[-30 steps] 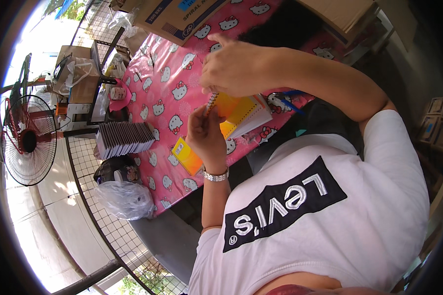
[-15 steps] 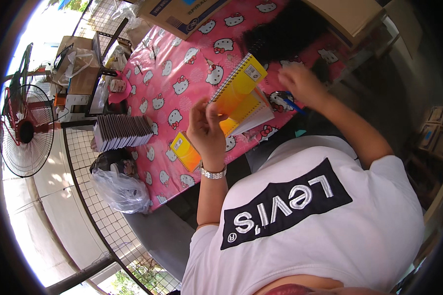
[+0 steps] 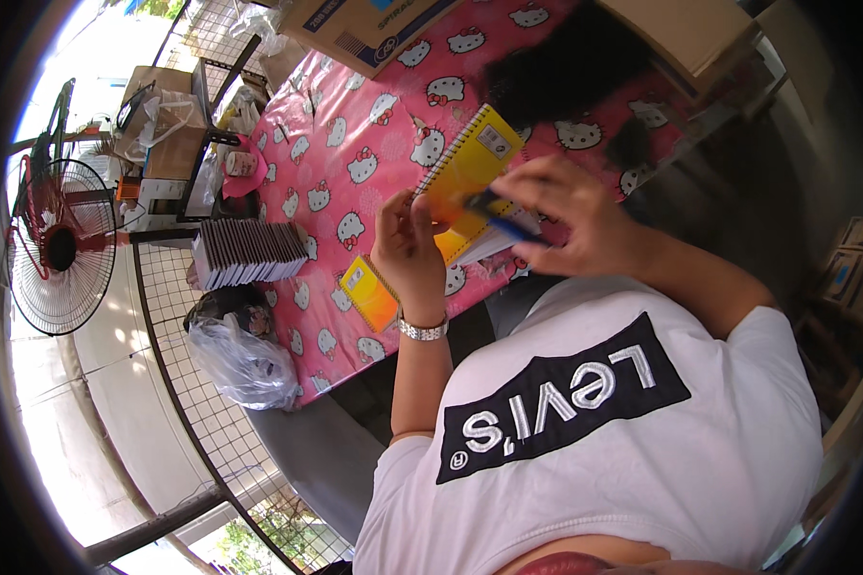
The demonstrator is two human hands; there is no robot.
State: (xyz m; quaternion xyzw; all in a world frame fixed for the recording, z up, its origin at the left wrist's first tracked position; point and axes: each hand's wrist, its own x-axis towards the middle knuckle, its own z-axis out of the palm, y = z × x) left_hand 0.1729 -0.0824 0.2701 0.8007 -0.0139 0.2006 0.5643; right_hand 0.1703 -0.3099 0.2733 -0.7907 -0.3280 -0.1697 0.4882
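My left hand (image 3: 408, 244) is closed on the lower left edge of a yellow spiral notebook (image 3: 475, 153), holding it tilted above the table. A wire coil runs along the notebook's upper left edge. My right hand (image 3: 590, 216) grips blue-handled pliers (image 3: 516, 228), their dark head pointing at the notebook's cover; motion blurs both. Behind and below, more yellow covers with punched holes and white pages (image 3: 465, 251) show in part. On the table left of my left wrist lies another yellow spiral notebook (image 3: 366, 295).
A pink patterned cloth (image 3: 336, 196) covers the table. Notebooks stand in a row (image 3: 249, 254) at its left edge, near a clear plastic bag (image 3: 244, 359). A dark pile (image 3: 566, 67) lies at the back, between cardboard boxes (image 3: 355, 34). A fan (image 3: 62, 247) stands far left.
My right hand has picked up the blue-handled pliers from the table and brought them leftward to the notebook. My left hand keeps its hold on the notebook.
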